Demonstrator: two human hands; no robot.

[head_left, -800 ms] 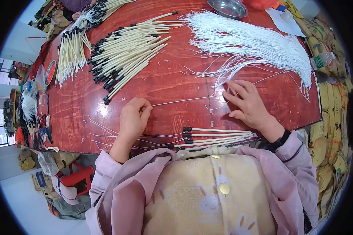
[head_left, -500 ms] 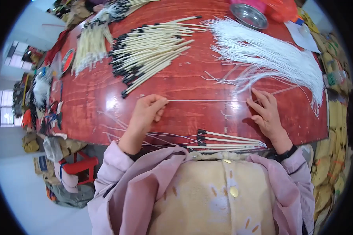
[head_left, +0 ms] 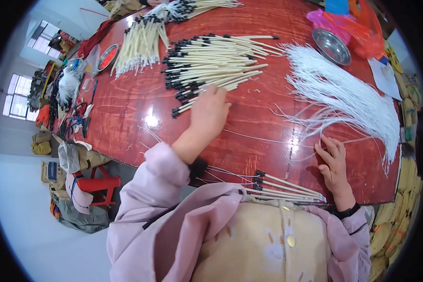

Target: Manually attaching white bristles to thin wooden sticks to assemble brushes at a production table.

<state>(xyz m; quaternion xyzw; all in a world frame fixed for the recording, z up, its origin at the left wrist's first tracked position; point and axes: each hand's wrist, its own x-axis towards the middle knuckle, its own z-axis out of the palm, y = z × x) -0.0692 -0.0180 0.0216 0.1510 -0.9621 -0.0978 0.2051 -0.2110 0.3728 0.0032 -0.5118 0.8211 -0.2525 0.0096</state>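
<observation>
My left hand (head_left: 207, 113) reaches over the near edge of a pile of thin cream sticks with black ends (head_left: 221, 58). Its fingertips are over the sticks and partly hidden, so any grip cannot be made out. On the right, my right hand (head_left: 332, 165) holds a thin white cord (head_left: 268, 140) at its fingertips, thumb held apart. That cord runs loosely leftward across the red table. Beyond the right hand lies a thick bundle of white cords (head_left: 336, 89), its loose strands reaching the fingers. Several cream sticks with black ends and cords (head_left: 291, 186) lie before my body.
A red table (head_left: 249, 113) spans the view. At its back right stand a metal bowl (head_left: 332, 47) and a red plastic bag (head_left: 362, 28). More sticks with white ends (head_left: 138, 44) lie back left, beside a dish of red bits (head_left: 109, 57). A red stool (head_left: 105, 185) stands left.
My left hand has let go of the cord's end and moved up and right to the stick pile. The cord, stretched taut before, now lies slack. The view has shifted; my right hand keeps the cord.
</observation>
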